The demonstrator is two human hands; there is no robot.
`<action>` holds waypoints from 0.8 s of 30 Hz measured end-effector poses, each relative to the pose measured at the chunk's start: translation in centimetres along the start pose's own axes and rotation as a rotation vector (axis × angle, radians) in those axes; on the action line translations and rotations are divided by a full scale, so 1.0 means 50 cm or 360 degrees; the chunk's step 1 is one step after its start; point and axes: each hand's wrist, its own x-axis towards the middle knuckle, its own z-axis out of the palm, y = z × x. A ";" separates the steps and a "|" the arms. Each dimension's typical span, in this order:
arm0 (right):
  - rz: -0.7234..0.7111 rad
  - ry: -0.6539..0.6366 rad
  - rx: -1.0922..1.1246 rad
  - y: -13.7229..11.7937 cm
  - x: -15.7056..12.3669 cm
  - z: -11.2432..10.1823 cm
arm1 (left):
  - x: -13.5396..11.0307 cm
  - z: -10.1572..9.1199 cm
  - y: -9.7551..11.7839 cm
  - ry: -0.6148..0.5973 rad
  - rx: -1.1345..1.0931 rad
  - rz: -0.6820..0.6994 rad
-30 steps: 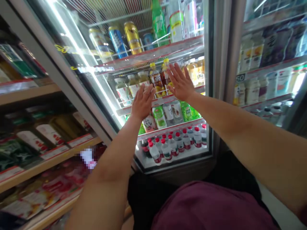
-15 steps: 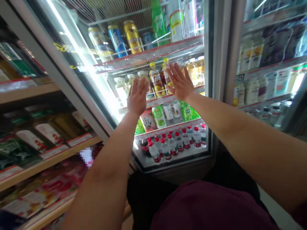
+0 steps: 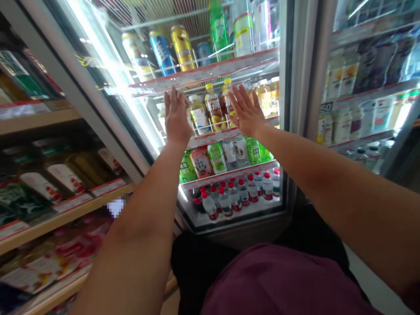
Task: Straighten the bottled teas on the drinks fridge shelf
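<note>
Our left hand point(image 3: 176, 117) and right hand point(image 3: 245, 111), both spread wide and empty, hover before the bottles point(image 3: 214, 110) on the cooler's point(image 3: 298, 70) second shelf, where a careless push could topple them.

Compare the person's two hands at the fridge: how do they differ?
The left hand holds its fingers together, pointing up; the right hand spreads its fingers and tilts left. The left hand is by a white-labelled bottle, the right hand by a yellow-capped bottle. Both are open and empty.
</note>
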 end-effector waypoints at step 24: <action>-0.0008 -0.0012 0.0076 0.006 0.005 0.007 | -0.034 -0.001 0.076 -0.0262 0.0028 0.0092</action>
